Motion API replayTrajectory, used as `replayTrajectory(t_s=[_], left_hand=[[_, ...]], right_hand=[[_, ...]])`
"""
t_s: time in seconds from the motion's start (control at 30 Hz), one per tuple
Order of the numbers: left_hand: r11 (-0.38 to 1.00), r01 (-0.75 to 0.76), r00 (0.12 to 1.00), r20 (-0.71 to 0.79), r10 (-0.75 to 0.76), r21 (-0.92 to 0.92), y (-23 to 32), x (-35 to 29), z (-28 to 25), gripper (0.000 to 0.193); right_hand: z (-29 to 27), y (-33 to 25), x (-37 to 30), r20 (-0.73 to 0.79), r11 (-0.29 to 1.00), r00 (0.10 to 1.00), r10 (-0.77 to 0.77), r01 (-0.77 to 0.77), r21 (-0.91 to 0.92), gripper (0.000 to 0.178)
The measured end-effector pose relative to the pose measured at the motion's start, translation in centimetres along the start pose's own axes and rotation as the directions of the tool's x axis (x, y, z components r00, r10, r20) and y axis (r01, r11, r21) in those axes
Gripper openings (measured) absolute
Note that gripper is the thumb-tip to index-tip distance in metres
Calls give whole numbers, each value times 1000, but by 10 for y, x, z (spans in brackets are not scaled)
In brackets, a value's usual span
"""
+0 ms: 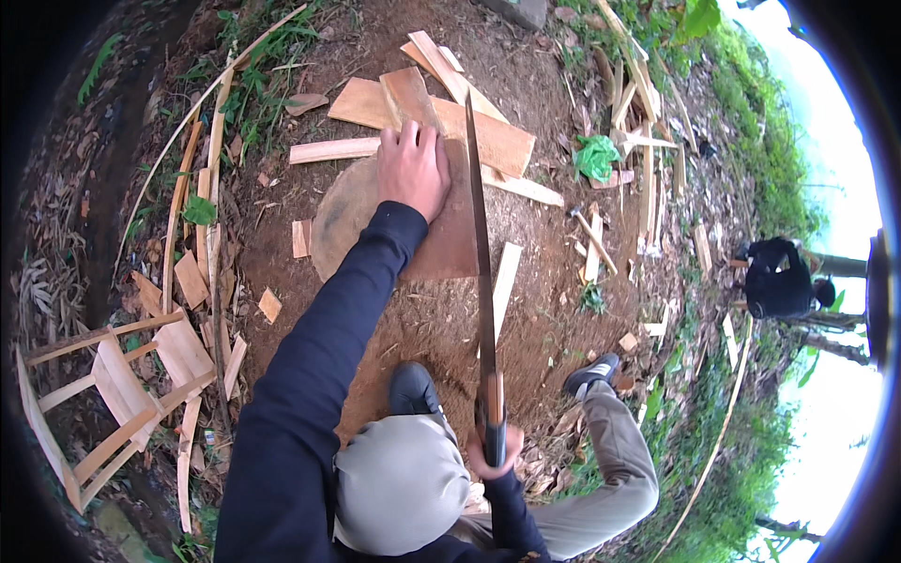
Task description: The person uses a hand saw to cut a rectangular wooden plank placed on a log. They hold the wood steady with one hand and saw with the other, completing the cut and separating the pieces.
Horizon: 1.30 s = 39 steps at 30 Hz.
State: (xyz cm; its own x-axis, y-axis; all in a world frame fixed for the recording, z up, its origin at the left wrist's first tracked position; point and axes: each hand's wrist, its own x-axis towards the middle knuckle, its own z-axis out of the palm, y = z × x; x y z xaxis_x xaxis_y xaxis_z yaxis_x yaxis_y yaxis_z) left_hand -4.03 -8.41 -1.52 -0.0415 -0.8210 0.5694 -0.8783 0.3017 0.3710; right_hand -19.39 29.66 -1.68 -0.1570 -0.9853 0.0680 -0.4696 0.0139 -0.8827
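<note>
A reddish-brown wooden board [441,253] lies across the round tree stump [340,211]. My left hand [413,171] presses down on this board, its fingers bent over the wood. In my right hand [497,448] is the handle of a handsaw [483,272]. The long, narrow-looking blade points away from me and runs along the board's right edge. Whether the teeth touch the wood cannot be made out. Beyond my left hand, a pale plank [497,141] and several other cut pieces lie crossed near the stump.
At the left stands a wooden chair-like frame [122,385]. A hammer [595,242] lies on the dirt to the right, below a crumpled green thing [596,158]. My bent knee [399,483] is close by the saw handle. Another person [779,277] sits at far right.
</note>
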Motion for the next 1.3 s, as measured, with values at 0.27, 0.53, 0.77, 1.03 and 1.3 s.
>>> replayTrajectory(t_s=[0.27, 0.53, 0.77, 1.03, 1.3], left_hand=[[1000, 20, 1000, -7, -20, 0, -6, -1, 1, 15], [1000, -5, 1000, -29, 6, 14, -5, -1, 5, 15], [1000, 13, 1000, -16, -13, -12, -2, -1, 4, 14], [999, 37, 999, -7, -37, -5, -8, -2, 3, 15], [1000, -1, 998, -69, -1, -29, -1, -1, 9, 15]], right_hand=[[4, -24, 25, -76, 997, 995, -65, 69, 46, 17], [17, -22, 74, 0, 976, 996, 88, -86, 199, 26], [-14, 9, -33, 13, 996, 999, 36, -37, 77, 19], [-4, -15, 15, 5, 995, 999, 53, -53, 79, 15], [14, -9, 74, -14, 983, 1000, 0, 3, 182, 19]])
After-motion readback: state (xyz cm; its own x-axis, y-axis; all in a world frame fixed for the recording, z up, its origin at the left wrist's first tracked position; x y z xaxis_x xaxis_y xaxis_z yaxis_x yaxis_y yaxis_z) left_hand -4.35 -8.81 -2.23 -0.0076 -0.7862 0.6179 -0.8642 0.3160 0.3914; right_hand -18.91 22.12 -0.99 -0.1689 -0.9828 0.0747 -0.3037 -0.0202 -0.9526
